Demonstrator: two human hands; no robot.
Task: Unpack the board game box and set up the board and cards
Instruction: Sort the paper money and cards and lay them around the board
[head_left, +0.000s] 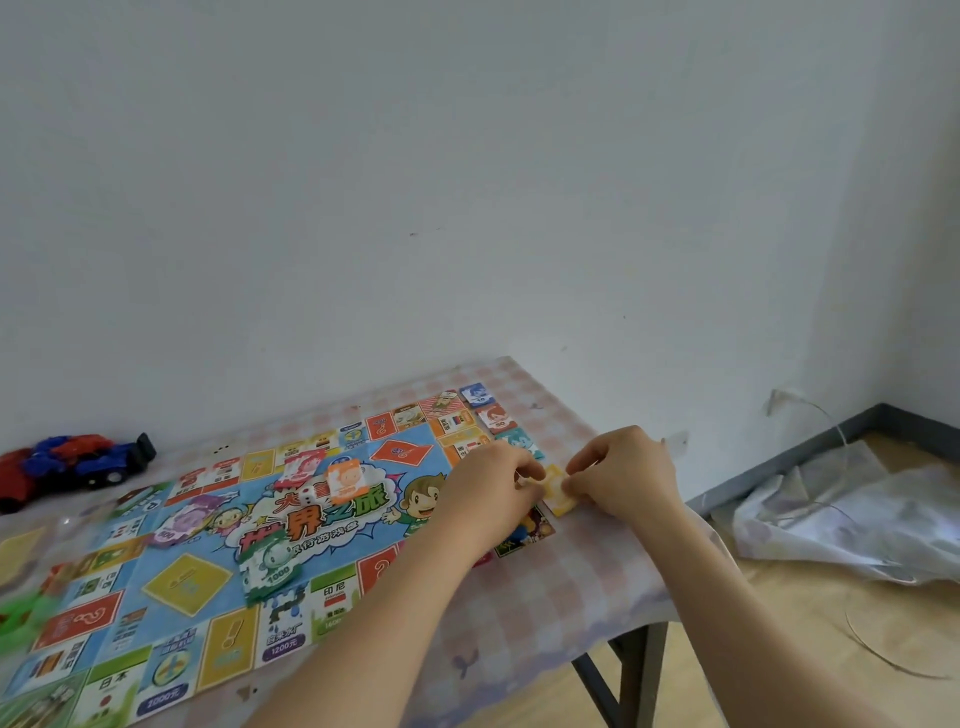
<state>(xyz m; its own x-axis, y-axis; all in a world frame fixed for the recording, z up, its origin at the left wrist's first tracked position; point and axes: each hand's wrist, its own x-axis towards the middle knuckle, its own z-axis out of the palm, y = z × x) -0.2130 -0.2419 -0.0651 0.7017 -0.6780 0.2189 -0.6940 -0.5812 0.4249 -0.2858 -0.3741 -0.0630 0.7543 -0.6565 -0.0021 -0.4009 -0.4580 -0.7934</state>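
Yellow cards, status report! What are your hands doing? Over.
Left hand and right hand both pinch the yellow cards, just off the right edge of the board. Board lies unfolded, flat. Teal card pile close behind; nothing blocks the hands.

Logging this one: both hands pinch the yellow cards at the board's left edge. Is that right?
Not quite. The head view shows the left hand and right hand pinching the yellow cards at the board's right edge, not its left.
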